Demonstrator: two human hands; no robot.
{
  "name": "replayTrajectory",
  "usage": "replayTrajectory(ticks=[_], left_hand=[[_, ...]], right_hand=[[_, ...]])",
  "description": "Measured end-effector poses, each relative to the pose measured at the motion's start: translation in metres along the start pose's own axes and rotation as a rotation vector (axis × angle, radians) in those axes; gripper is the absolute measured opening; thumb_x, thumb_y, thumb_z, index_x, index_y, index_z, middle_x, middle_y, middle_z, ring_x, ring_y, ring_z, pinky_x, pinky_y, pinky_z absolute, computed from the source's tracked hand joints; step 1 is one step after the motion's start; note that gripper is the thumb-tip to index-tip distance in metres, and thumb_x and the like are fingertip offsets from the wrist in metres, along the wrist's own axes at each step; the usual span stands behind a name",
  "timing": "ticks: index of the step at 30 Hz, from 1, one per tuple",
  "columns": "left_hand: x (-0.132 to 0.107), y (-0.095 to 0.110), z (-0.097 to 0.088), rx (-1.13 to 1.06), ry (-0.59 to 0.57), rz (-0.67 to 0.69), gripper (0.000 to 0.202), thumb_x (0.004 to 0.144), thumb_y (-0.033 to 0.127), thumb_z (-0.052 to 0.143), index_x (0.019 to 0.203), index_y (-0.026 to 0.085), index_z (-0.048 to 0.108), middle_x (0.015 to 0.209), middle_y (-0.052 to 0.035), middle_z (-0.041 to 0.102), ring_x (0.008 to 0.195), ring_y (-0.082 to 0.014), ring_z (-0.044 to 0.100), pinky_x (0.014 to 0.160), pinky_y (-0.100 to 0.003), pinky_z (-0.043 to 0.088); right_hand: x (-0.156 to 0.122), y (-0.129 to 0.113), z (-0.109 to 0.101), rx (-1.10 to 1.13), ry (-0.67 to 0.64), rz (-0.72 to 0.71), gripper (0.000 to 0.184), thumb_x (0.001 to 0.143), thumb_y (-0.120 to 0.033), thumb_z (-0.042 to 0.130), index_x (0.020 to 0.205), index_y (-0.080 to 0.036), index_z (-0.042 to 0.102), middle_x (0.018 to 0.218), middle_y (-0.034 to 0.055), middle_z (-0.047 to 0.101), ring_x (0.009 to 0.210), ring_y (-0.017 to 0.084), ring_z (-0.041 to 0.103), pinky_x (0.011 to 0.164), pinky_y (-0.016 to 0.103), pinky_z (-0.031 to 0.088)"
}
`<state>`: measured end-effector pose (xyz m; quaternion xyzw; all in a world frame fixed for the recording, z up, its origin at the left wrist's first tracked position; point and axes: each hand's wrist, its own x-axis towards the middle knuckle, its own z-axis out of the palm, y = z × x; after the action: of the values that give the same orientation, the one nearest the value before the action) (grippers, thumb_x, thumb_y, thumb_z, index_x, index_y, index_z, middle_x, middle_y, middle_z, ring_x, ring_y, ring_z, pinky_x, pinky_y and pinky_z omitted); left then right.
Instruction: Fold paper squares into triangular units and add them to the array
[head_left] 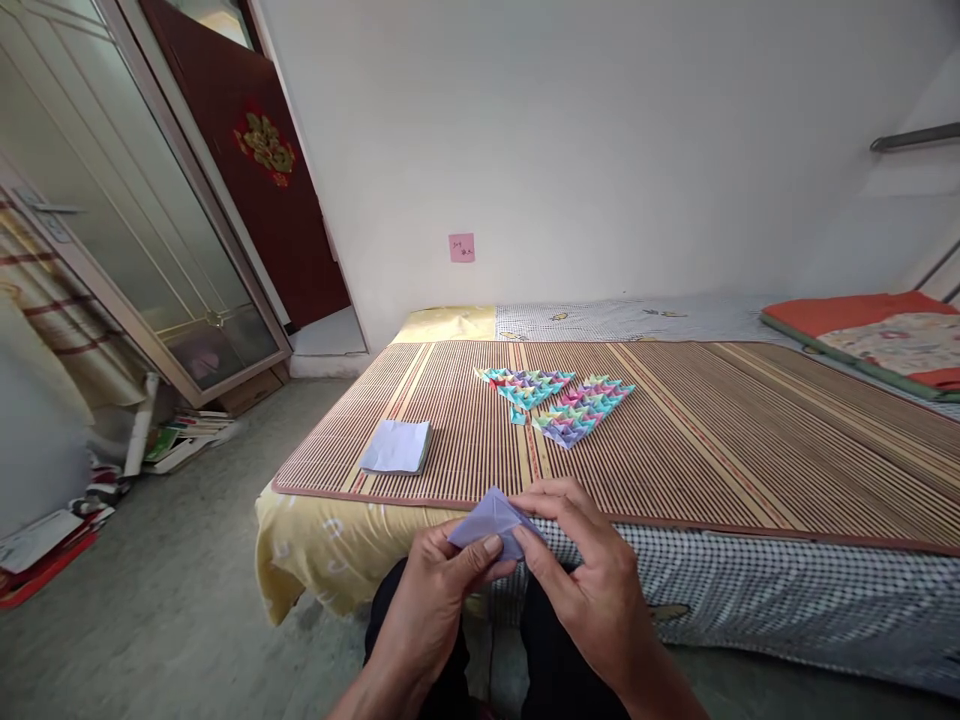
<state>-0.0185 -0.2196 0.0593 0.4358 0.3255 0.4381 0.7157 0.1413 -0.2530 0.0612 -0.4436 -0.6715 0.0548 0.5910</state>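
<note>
Above the near bed edge [337,540], a folded purple paper [487,512] is pinched between thumb and curled fingers of the left hand [439,582] and of the half-closed right hand [596,575], while beyond, on the striped mat [682,440], a pale paper stack [394,447] and, farther, two colourful folded-paper clusters [585,410] are laid.

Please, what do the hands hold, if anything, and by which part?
The purple paper: the left hand holds its left and lower part, the right hand its right side.
</note>
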Motion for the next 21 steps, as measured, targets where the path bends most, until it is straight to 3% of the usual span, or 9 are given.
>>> replayTrajectory(ticks=[9, 15, 21], left_hand=[[-0.0080, -0.0004, -0.0034, 0.137, -0.016, 0.104, 0.019, 0.084, 0.034, 0.085, 0.081, 0.015, 0.083, 0.079, -0.0045, 0.074, 0.079, -0.0188, 0.061, 0.081, -0.030, 0.050], [-0.0079, 0.0001, -0.0030, 0.087, -0.024, 0.076, 0.023, 0.085, 0.035, 0.084, 0.099, 0.017, 0.087, 0.088, -0.0070, 0.079, 0.085, -0.0213, 0.066, 0.087, -0.032, 0.052], [-0.0094, -0.0021, -0.0023, 0.051, -0.040, 0.044, 0.023, 0.085, 0.033, 0.084, 0.101, 0.017, 0.087, 0.085, -0.0063, 0.077, 0.081, -0.0193, 0.063, 0.086, -0.032, 0.050]], right_hand=[[-0.0014, -0.0032, 0.0001, 0.016, -0.005, 0.020, 0.021, 0.099, -0.014, 0.061, 0.113, -0.027, 0.070, 0.108, 0.0061, 0.071, 0.104, 0.023, 0.071, 0.091, 0.035, 0.061], [-0.0013, -0.0071, -0.0003, 0.014, 0.019, -0.019, 0.027, 0.099, -0.012, 0.061, 0.120, -0.027, 0.069, 0.112, 0.0066, 0.070, 0.108, 0.023, 0.069, 0.095, 0.036, 0.059], [-0.0003, -0.0090, -0.0015, 0.067, -0.025, -0.011, 0.023, 0.097, -0.011, 0.062, 0.113, -0.027, 0.069, 0.111, 0.0043, 0.068, 0.106, 0.020, 0.069, 0.094, 0.031, 0.057]])
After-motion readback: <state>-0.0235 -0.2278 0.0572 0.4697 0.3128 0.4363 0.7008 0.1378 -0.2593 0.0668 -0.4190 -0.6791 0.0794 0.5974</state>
